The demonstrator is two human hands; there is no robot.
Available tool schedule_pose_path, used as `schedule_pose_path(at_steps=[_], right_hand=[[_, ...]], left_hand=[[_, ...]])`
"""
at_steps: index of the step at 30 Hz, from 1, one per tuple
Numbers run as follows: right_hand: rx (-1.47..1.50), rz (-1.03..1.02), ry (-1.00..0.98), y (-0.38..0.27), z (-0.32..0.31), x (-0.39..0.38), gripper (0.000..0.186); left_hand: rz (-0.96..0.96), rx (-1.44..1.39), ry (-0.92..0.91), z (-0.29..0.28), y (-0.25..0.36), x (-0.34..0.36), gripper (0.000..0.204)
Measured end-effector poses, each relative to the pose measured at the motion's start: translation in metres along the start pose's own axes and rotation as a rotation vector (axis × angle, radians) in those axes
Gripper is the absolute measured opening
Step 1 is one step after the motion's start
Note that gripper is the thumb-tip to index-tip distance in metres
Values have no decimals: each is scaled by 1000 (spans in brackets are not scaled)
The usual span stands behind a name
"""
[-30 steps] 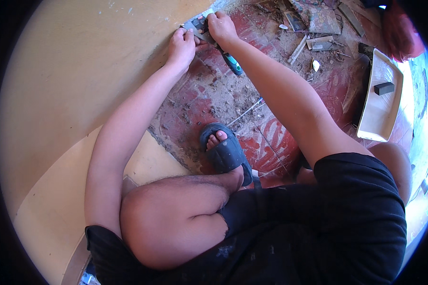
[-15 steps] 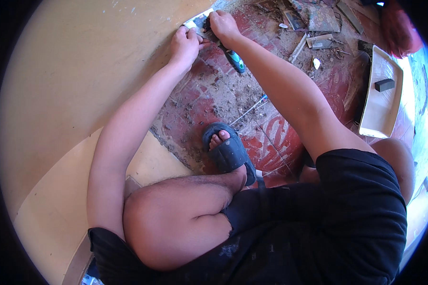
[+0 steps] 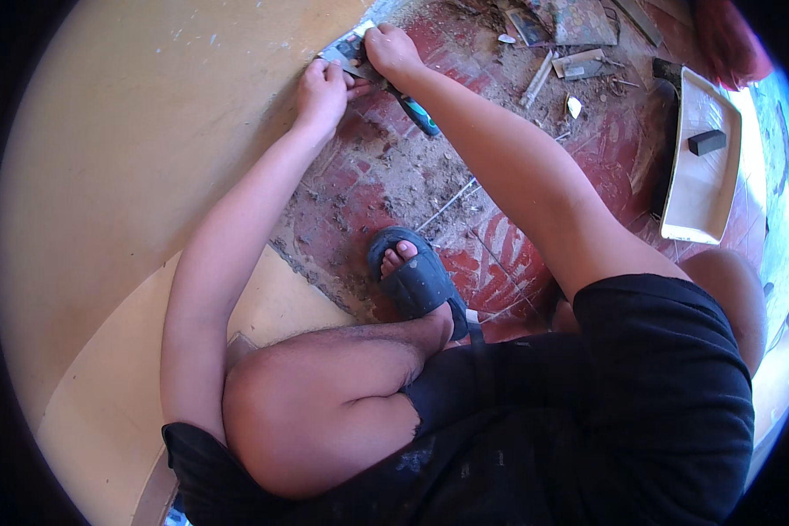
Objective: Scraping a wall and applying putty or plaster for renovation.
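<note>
My right hand is closed round a wide-bladed putty knife where its black and teal handle meets the blade. The broad metal blade lies against the foot of the yellowish wall, at the far end of my reach. Beside it, my left hand pinches the blade's near corner between thumb and fingers. Part of the blade and most of the grip are hidden by my hands. Below them, dirt and crumbled debris cover the red tiled floor.
A cream tray holding a dark block stands at right. Scraps, sticks and a patterned piece lie at the far right. My sandalled foot rests mid-floor. A dark red, unclear shape shows at the top right.
Both hands have shifted slightly left and toward me along the wall base, with the putty knife still between them. The whole view has also moved a little.
</note>
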State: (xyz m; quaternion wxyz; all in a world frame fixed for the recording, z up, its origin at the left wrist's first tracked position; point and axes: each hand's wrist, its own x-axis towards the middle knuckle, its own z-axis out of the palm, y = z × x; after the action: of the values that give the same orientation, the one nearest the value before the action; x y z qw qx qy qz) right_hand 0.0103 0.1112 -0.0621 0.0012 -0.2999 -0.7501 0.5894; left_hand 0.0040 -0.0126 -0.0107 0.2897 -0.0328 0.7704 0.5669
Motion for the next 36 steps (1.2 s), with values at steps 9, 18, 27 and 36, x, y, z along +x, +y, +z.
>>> schedule_pose_path(at_steps=[9,18,27,36], right_hand=[[-186,-340,37,-28,-32,-5,37],[55,191,-522,-38,-96,-10,41],[111,154,-891,-45,-163,-18,36],[356,271,-1099,-58,-208,-22,25]], left_hand=[[20,-39,17,7,12,-5,22],[-57,-221,-96,23,31,-8,19],[-128,-193,-262,19,63,-16,16],[-127,-172,-529,13,87,-8,19]])
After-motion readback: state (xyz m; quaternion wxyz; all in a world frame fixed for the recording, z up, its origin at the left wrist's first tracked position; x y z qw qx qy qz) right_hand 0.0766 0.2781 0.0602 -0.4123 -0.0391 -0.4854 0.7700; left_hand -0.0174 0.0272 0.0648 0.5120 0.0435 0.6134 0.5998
